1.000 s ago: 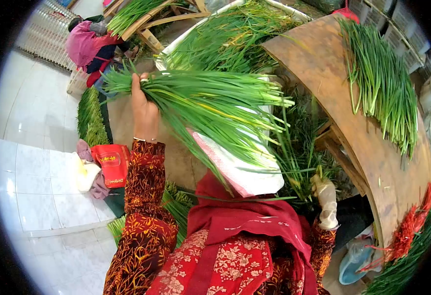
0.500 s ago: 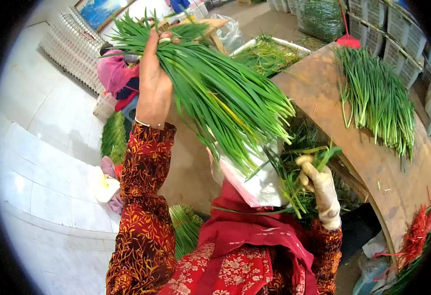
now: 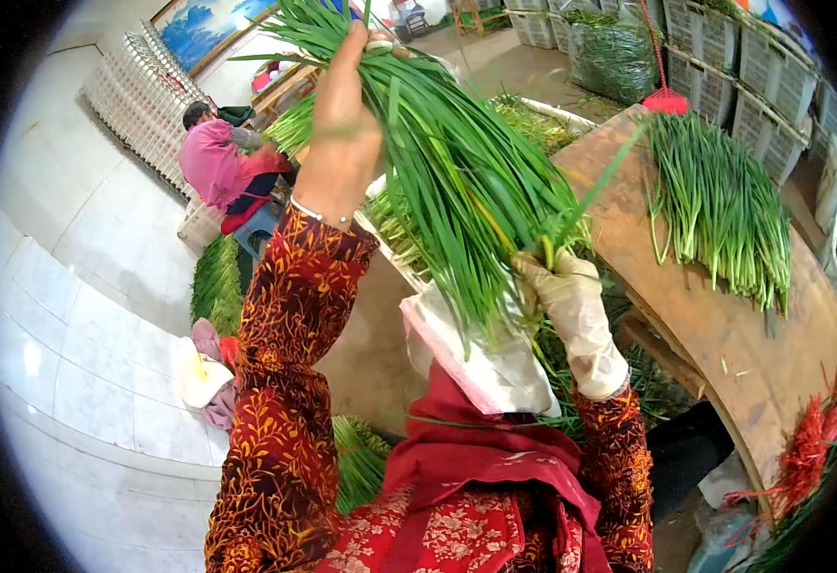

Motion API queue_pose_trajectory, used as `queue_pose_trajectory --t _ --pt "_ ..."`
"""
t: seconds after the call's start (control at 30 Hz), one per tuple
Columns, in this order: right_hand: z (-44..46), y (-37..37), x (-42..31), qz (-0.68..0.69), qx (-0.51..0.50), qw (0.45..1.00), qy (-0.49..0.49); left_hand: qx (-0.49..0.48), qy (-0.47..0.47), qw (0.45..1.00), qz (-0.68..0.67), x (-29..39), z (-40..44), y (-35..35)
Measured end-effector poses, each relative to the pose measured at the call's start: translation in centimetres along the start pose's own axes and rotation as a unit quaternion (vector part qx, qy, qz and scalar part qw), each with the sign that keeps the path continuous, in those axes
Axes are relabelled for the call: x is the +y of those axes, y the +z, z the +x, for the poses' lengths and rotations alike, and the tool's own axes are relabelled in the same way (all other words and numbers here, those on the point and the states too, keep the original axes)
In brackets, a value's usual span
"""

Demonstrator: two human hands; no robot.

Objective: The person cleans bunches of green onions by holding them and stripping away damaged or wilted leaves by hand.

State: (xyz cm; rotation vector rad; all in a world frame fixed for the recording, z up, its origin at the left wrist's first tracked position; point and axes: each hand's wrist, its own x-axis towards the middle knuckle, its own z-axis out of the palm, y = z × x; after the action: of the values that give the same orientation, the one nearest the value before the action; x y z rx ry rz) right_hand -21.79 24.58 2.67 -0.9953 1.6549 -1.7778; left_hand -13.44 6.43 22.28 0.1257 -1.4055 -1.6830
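My bare left hand [image 3: 349,134] is wrapped round a large bunch of green chives [image 3: 456,162], near its leafy end. The pale stem ends fan out down and to the right. My right hand [image 3: 566,301], in a whitish glove, is at those stem ends with its fingers closed on a few chive leaves [image 3: 554,239]. One long leaf sticks up past the glove. Below the bunch, a white sack with a pink edge [image 3: 480,358] lies over my lap. Loose green trimmings [image 3: 557,358] are partly hidden behind my right forearm.
A curved wooden table [image 3: 695,315] on the right bears a laid-out pile of chives [image 3: 719,205] and red ties [image 3: 810,449]. Stacked crates [image 3: 772,86] stand behind it. Another person in pink [image 3: 213,158] sits at the left. More chives [image 3: 359,458] lie beside my lap.
My left hand has moved right with the bunch. My right hand has risen from the loose trimmings near my lap to the bunch's stem ends. The view has shifted slightly.
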Motion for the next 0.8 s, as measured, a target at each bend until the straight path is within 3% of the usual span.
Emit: queue_pose_trajectory --t 0.03,0.2,0.27,0.37,0.4,0.43,0.47,0.5,0.53,0.57,0.6,0.67,0.7,0.77,0.8 --pt "-0.3 -0.7 -0.3 0.107 -0.023 0.993 0.041 -0.030 -0.008 0.998 -0.054 -0.2 0.4 -0.5" --pt "-2.2 -4.1 -0.7 0.178 -0.075 0.980 0.053 -0.029 -0.033 0.997 -0.059 0.1 2.4 -2.6" --pt "-2.9 -5.4 -0.2 0.057 -0.125 0.988 0.069 0.030 -0.033 0.999 -0.006 0.7 2.7 -2.7" --pt "-5.3 -7.4 3.7 -0.166 -0.084 0.981 0.044 0.020 -0.021 0.998 0.054 3.4 5.9 -6.4" --pt "-6.1 -8.2 6.1 -0.152 -0.085 0.980 0.094 0.011 -0.018 0.998 0.053 4.4 6.5 -7.1" --pt "-7.1 -9.2 7.4 -0.242 -0.094 0.956 0.134 -0.021 -0.022 0.999 0.045 5.7 7.7 -8.0" --pt "-8.3 -10.5 13.4 -0.402 -0.102 0.900 0.134 -0.025 -0.025 0.998 0.052 6.9 8.9 -9.1" --pt "-9.3 -11.3 14.0 -0.481 -0.144 0.835 0.223 -0.016 -0.017 0.999 0.027 7.8 8.9 -8.9" --pt "-10.5 -13.8 20.4 -0.513 -0.210 0.788 0.267 -0.009 -0.004 1.000 0.002 8.0 8.6 -8.4" --pt "-10.3 -13.8 20.2 -0.514 -0.206 0.790 0.265 -0.039 0.026 0.997 0.062 9.1 10.0 -9.2" --pt "-10.2 -13.6 20.0 -0.508 -0.248 0.767 0.303 -0.105 -0.018 0.994 -0.012 9.9 10.5 -9.6" --pt "-10.1 -13.7 19.3 -0.495 -0.324 0.713 0.376 -0.056 0.024 0.997 0.036 11.2 11.4 -9.3" --pt "-10.2 -13.3 18.3 -0.495 -0.275 0.752 0.338 -0.063 0.025 0.997 0.028 11.4 10.4 -7.5" --pt "-10.0 -12.5 17.6 -0.479 -0.242 0.772 0.340 0.094 0.116 0.971 0.187 10.8 7.8 -2.3" --pt "-10.2 -12.2 17.5 -0.481 -0.258 0.765 0.342 0.022 0.109 0.976 0.186 11.6 9.4 -3.1"
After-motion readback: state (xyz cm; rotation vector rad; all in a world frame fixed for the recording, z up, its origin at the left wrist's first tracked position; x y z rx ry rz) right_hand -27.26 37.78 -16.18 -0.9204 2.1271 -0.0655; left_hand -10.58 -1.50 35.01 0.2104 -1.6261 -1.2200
